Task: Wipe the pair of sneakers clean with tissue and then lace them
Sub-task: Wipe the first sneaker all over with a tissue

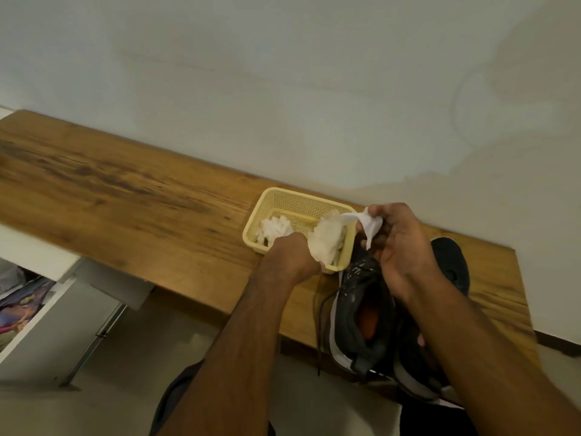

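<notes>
Your two bare forearms fill the bottom of the frame, rising from the lower edge toward the centre right. Beyond them the wooden table (132,196) runs as a slanted band from the left edge down to the lower right, against a pale wall. On its near right corner sit the sneakers: one dark sneaker (361,313) lies directly under your wrists with its long axis running from the bottom of the frame up toward the basket, heel opening nearest you and a loose lace (320,322) hanging off its left side; the second sneaker (452,265) lies just to its right, mostly hidden by your right arm. A yellow mesh basket (279,199) stands just above the first sneaker's toe, at centre frame, with a crumpled tissue (273,229) in its left half. Your left hand (292,256) is curled tight round a larger wad of tissue (327,240) at the basket's near rim, while your right hand (405,247) pinches a stretched strip of that same tissue (367,225) at upper right of the basket, so the two hands seem to be pulling a piece apart. I judge the wiping comes next: the first sneaker lies below and between both hands, slightly closer to the right one.
</notes>
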